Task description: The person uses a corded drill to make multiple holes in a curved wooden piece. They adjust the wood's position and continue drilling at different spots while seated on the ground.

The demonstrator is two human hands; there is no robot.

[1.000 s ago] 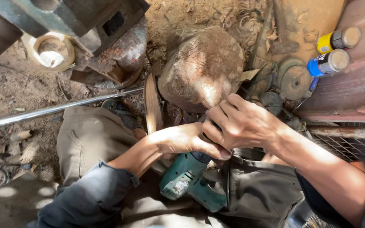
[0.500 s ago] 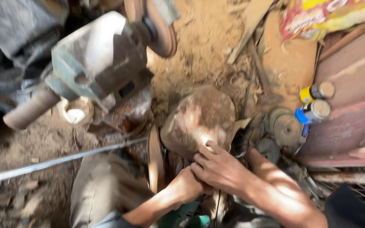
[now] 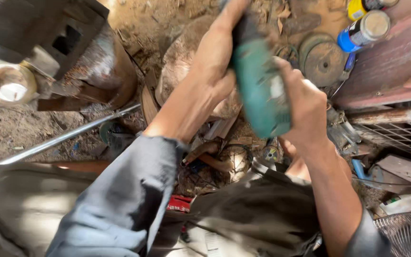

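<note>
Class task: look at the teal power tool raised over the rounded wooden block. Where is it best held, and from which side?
Grip the teal power tool round its long body with both hands, as shown: the left hand near the upper end, the right hand wrapping the lower body from the right. The elongated shape suits a two-handed grip.

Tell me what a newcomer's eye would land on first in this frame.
The green power tool at top centre, raised and gripped by both hands: the left hand high on its body, the right hand around its lower part. Behind it on the dirt lies a rounded lump of wood, with a rusty disc and spray cans at the upper right.
</note>
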